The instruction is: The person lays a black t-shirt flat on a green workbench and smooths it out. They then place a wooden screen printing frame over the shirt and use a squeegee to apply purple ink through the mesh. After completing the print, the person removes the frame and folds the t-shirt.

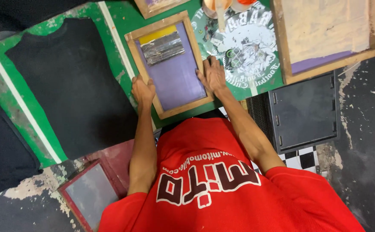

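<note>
A small wooden printing frame (169, 64) with purple mesh lies on the green desk (125, 19), long axis running near to far; left hand (143, 91) clasps its left rail; right hand (212, 75) presses flat, fingers open, on its right rail.

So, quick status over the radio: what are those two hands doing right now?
Left hand grips the wooden screen frame at its left edge. Right hand presses flat on its right edge. Silver tape patch on the purple mesh. Nothing blocking.
</note>
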